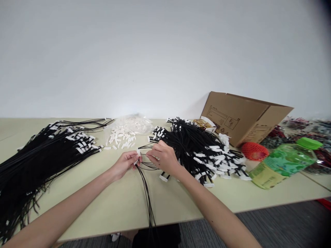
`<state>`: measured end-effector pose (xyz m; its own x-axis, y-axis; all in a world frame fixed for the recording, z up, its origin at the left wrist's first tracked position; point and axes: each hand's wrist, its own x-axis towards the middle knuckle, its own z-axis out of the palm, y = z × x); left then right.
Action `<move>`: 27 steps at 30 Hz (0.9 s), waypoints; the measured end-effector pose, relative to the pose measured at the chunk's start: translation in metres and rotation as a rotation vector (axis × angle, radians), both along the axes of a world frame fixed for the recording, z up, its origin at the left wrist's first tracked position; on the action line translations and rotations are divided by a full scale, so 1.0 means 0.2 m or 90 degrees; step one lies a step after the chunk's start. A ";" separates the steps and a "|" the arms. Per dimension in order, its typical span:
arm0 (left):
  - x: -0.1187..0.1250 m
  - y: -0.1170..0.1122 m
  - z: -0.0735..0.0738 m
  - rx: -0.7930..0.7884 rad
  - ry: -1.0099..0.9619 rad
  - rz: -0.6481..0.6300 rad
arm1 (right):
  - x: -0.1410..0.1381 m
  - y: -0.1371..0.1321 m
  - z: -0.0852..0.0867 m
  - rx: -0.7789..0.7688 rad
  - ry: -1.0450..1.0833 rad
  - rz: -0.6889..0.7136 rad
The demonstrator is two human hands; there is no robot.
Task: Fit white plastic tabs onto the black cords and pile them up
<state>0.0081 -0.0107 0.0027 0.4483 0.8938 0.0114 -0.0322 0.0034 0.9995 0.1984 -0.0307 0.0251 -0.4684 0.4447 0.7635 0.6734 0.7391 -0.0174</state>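
Nearest: thin black wires (146, 193) hung from below the left hand, crossing the near edge of the counter (103, 210). Their upper end lay at the white connector (139, 151), in the left fingertips; more black strands spanned the gap between the hands. Judged light; wires limp and springy, apt to splay; connector small, stiff, probably smooth plastic. Best hold seemed the connector's body, by its sides, with the wires gathered close behind it rather than pulled singly.

Pose: both forearms slanted inward from the lower corners. Left hand (129, 162) pinched the connector between thumb and fingers. Right hand (164, 158), just across from it, had its wrist bent and thumb and fingers drawn together by the strands; whether it gripped one, could not tell.

Left of the left hand, a broad heap of wires (38, 162) with white ends; close on the right hand's right, a second heap (186, 137). Right of that, a green-capped bottle (284, 163) and a red netted item (254, 151). Beyond the left hand, loose white connectors (120, 136) by a clear bag (134, 122). Beyond the right hand and farther right, a cardboard box (232, 113); behind all, pale wall (155, 62)
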 end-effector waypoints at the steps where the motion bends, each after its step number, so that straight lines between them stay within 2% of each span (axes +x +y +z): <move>1: 0.00 0.00 0.00 -0.002 -0.002 0.001 | 0.00 0.00 0.00 -0.002 -0.002 0.000; 13: 0.00 0.00 -0.01 0.021 0.040 -0.015 | -0.01 -0.01 0.00 -0.011 -0.042 0.016; 20: 0.01 -0.02 0.01 0.017 0.056 -0.018 | -0.04 -0.02 -0.03 0.017 -0.047 -0.022; 27: 0.02 -0.02 0.00 0.026 0.052 -0.016 | -0.05 -0.01 -0.06 0.023 -0.055 -0.024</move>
<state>0.0115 -0.0148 0.0022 0.4713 0.8819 0.0096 0.0490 -0.0371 0.9981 0.1878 -0.0319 0.0124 -0.5164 0.4360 0.7370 0.6983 0.7126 0.0677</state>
